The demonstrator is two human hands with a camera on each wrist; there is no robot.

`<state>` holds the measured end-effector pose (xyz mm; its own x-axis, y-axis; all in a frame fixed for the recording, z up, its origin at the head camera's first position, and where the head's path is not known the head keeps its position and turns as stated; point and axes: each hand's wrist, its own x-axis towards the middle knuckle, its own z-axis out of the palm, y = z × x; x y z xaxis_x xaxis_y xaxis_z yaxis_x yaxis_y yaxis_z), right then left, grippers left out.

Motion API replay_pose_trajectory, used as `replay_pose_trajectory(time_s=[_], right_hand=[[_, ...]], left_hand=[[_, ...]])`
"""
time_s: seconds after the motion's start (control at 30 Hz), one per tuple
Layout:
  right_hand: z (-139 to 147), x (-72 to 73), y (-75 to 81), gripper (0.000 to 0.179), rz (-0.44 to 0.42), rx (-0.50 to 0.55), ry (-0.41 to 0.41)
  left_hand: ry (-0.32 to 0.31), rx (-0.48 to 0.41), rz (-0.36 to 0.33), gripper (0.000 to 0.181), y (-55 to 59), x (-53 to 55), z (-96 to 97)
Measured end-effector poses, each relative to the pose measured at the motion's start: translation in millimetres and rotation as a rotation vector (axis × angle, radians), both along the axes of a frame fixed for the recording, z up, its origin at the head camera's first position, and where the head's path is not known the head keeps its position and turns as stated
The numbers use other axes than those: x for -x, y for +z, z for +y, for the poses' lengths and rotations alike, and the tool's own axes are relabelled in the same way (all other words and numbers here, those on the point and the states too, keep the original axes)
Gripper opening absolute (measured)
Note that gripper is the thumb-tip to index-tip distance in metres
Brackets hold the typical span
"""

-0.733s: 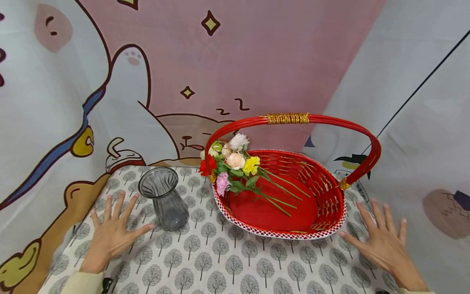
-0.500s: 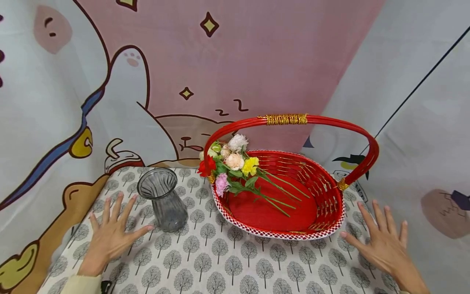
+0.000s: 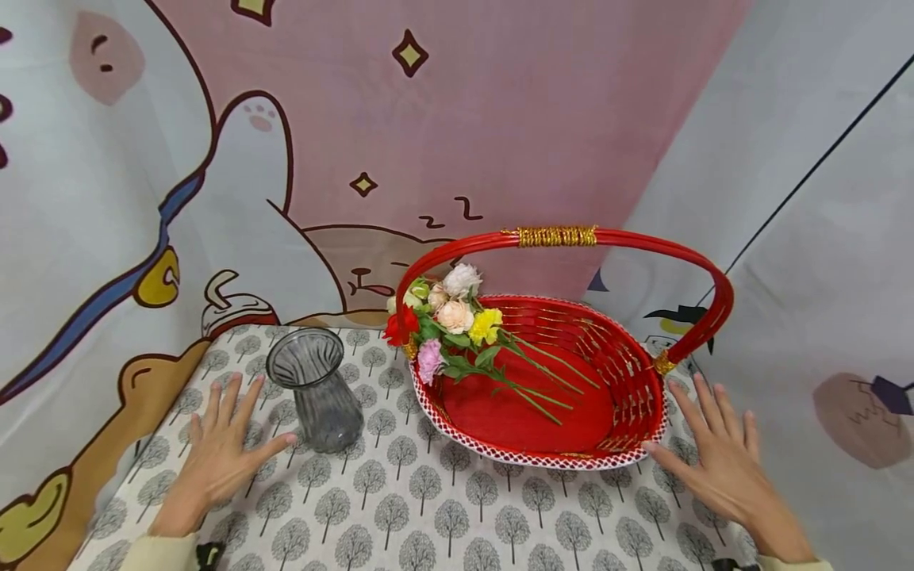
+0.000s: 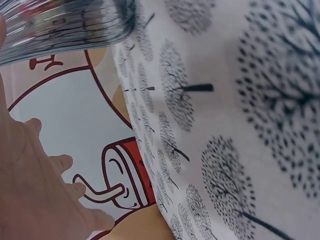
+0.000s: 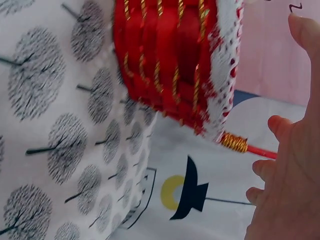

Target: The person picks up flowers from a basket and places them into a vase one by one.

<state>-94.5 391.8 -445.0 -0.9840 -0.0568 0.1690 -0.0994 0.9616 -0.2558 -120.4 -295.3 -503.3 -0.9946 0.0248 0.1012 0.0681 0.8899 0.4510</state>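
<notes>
A red woven basket (image 3: 528,412) with a tall arched handle stands right of centre. Several artificial flowers (image 3: 455,316) lie in its left side, blooms over the left rim and green stems across the red bottom. To its left a grey ribbed glass vase (image 3: 324,404) stands upright. My left hand (image 3: 224,452) is spread beside the vase, holding nothing; the vase's side (image 4: 65,30) shows near that hand in the left wrist view. My right hand (image 3: 721,468), fingers spread, is by the basket's right rim and holds nothing. Whether it touches the rim I cannot tell.
A white tablecloth (image 3: 421,515) printed with grey trees covers the table. Behind it hangs a pink and white cartoon backdrop (image 3: 500,119). A pale cloth wall (image 3: 821,238) rises close on the right.
My right hand has moved left and slightly up, nearer the basket's right rim. The left hand stays spread beside the vase. The basket, flowers and vase keep their places.
</notes>
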Motion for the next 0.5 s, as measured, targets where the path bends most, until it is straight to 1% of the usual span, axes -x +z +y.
replay_pose_trajectory(time_s=[0.07,0.2,0.37,0.5], right_hand=[[-5,0.6,3.6,0.101,0.006,0.015,0.025],[-14,2.1,11.0,0.099,0.011,0.054,0.072],[-26,7.7,15.8,0.099,0.002,0.089,0.111],[-34,11.7,17.2,0.098,-0.003,0.105,0.123]], left_hand=[[-0.006,-0.047,-0.007,0.108,2.3,-0.5,1.0],[-0.025,-0.164,0.005,0.107,8.6,0.3,3.9],[-0.052,-0.318,0.068,0.106,13.0,1.2,8.9],[-0.06,-0.47,0.108,0.109,10.4,0.0,17.3]])
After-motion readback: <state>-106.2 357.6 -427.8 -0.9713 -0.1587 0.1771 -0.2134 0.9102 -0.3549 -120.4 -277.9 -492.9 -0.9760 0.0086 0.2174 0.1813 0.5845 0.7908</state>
